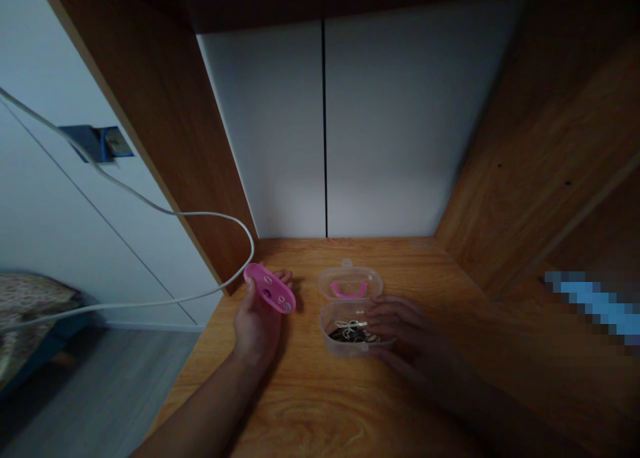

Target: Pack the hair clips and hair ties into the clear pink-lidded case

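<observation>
My left hand (257,321) is closed round a flat pink oval piece (271,289) with small loops printed or set on it, and holds it up at the left edge of the wooden desk (310,405). A small clear plastic box (350,328) stands open mid-desk, its lid (351,283) folded back with a pink curved handle on it. Several dark and pale hair ties (353,332) lie inside. My right hand (400,328) rests against the box's right side, fingers curled on its rim and wall.
The desk sits in a wooden alcove with a white back panel (325,138) and wooden side walls. A white cable (150,208) hangs across the left, past a blue wall socket (97,143). A patterned bed edge (25,311) lies far left. The light is dim.
</observation>
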The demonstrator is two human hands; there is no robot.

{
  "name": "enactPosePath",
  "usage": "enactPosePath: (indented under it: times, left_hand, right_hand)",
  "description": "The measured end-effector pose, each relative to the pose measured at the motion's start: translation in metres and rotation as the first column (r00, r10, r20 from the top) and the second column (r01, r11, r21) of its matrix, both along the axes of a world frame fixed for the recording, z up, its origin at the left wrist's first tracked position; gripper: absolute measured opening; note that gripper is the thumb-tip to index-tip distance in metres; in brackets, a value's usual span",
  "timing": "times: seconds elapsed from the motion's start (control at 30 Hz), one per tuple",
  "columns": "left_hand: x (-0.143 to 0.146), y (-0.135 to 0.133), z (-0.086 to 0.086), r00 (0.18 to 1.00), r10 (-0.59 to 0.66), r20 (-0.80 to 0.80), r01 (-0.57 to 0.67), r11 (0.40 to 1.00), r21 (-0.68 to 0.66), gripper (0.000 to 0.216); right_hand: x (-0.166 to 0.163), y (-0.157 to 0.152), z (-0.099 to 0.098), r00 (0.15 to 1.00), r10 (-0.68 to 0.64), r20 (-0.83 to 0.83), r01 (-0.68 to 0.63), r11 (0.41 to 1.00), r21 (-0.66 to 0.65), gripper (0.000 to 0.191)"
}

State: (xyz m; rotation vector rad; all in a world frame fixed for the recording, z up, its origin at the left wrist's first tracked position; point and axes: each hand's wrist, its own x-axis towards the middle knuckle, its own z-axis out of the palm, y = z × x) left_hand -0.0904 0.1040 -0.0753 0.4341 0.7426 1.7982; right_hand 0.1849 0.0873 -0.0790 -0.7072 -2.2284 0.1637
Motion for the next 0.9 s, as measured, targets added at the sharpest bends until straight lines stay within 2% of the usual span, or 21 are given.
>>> enactPosePath:
  times: [0.1, 0.2, 0.47, 0.9]
  left_hand:
    - [-0.001, 0.003, -0.005, 0.999, 0.019, -0.027, -0.02, 0.999, -0.03, 0.037]
    - [-0.001, 0.005, -0.01, 0.998, 0.03, -0.063, -0.03, 1.0, -0.002, 0.041]
    - [-0.001, 0.005, -0.011, 0.976, 0.108, -0.19, -0.101, 0.994, 0.046, 0.05]
    - [-0.003, 0.005, -0.017, 0.929, 0.133, -0.345, -0.126, 0.991, 0.043, 0.055]
  right_hand:
    - [0.001, 0.001, -0.002, 1.0, -0.001, 0.005, 0.001, 1.0, 0.001, 0.021]
    - [0.001, 0.001, -0.001, 1.0, -0.002, 0.029, 0.002, 1.0, 0.005, 0.014]
    - [0.001, 0.0, 0.004, 0.999, -0.023, 0.048, 0.022, 1.0, 0.013, 0.009]
    - [0.001, 0.004, 0.0, 0.998, -0.062, 0.023, 0.06, 0.996, 0.07, 0.007]
